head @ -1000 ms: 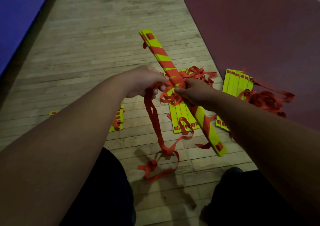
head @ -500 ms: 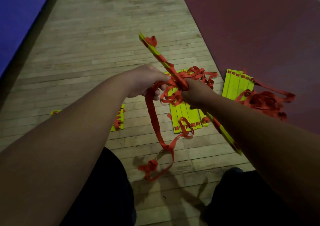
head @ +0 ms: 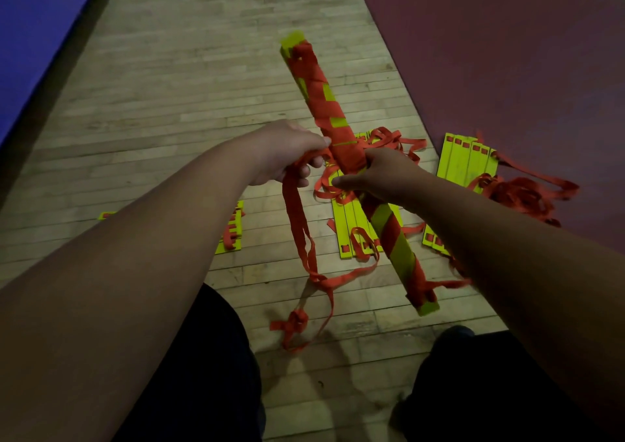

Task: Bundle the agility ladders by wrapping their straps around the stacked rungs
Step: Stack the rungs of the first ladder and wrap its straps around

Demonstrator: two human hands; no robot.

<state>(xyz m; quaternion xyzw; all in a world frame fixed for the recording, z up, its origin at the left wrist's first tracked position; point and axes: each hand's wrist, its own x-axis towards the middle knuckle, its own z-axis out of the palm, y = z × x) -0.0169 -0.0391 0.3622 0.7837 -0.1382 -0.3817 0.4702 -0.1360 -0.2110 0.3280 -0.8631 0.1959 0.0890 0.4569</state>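
Observation:
A stack of yellow rungs [head: 397, 238] wound with red strap is held slanted above the floor, its far end up and left, its near end low and right. My right hand [head: 378, 174] grips the stack at its middle. Just left of it, my left hand [head: 291, 156] holds the loose red strap [head: 299, 225], which hangs down to a knotted tail on the floor. Red wraps cover most of the stack's far half; the near half shows yellow between spiral turns.
On the wooden floor [head: 203, 69] lie other ladders: yellow rungs with tangled red straps under my hands [head: 348, 228], another set at the right [head: 470, 161] on the dark red mat [head: 507, 52], a small one at the left [head: 233, 232]. A blue mat [head: 33, 19] is far left.
The stack has rolled about its length in my right hand, going edge-on and then flat again, with more red strap now covering its far half. My left hand stayed beside it holding the strap.

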